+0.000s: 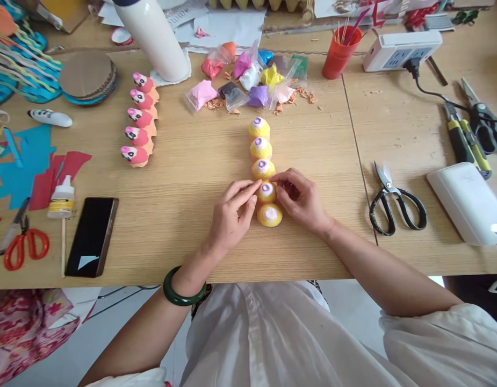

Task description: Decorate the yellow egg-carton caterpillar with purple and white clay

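Note:
A strip of yellow-painted egg-carton cups (260, 150) stands on the table in front of me, running away from my body. The tops are white, most with a small purple ring; the nearest cup (269, 215) has a plain white top. My left hand (234, 215) grips the strip from the left, index fingertip and thumb beside the second-nearest cup (266, 190). From the other side, my right hand (300, 198) has its thumb and bent fingers closed against the same cup. Whether a small piece sits between the right fingertips is hidden.
A pink-and-red cup strip (137, 137) stands left, near a white bottle (153, 43). Bagged coloured clay (257, 97) and a red cup (340, 54) lie beyond. Black-handled scissors (397, 201) and a power bank (468, 201) are right; a phone (92, 236) and glue bottle (62, 200) left.

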`<state>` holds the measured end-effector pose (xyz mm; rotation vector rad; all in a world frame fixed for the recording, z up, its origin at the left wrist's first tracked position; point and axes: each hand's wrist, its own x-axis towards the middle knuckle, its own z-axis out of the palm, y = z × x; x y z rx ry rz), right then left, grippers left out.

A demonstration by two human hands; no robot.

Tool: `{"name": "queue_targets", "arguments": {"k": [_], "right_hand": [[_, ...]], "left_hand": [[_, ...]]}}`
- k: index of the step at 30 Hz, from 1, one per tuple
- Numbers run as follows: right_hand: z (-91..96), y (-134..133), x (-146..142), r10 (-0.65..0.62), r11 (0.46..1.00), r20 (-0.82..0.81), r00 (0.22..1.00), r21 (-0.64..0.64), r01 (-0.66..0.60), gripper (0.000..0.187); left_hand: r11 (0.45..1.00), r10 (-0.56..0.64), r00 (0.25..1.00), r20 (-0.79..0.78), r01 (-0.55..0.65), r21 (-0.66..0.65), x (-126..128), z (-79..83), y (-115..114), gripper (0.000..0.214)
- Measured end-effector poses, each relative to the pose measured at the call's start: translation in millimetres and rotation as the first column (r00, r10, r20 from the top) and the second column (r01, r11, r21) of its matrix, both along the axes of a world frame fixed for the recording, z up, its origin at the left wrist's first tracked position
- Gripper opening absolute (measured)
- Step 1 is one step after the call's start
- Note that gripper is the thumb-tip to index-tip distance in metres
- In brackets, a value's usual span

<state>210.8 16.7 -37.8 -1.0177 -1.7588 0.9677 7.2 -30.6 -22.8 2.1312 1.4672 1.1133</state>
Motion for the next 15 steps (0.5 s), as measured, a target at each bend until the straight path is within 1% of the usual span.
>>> {"name": "queue_targets", "arguments": {"k": [3, 9, 15], "right_hand": [[-0.4, 0.4, -0.7, -0.002, 1.0, 0.003, 1.0, 0.018, 0.002, 0.012], [-1.6, 2.6, -3.2, 0.002, 1.0, -0.011, 1.0, 0.028, -0.001, 0.012], [-4.0, 2.7, -4.3, -0.002, 0.999, -0.006, 1.0, 0.037, 0.003, 0.013]], "left_hand": [[0.999, 0.007, 0.998, -0.055, -0.004, 0.049, 4.9, -6.1, -6.7, 0.037], [0.991, 0.007, 0.997, -0.075, 0.003, 0.135, 4.6, -12.0, -3.9, 0.039], [0.98, 0.052, 0.964, -0.26, 0.001, 0.2, 0.0, -19.6, -4.2, 0.048]]}}
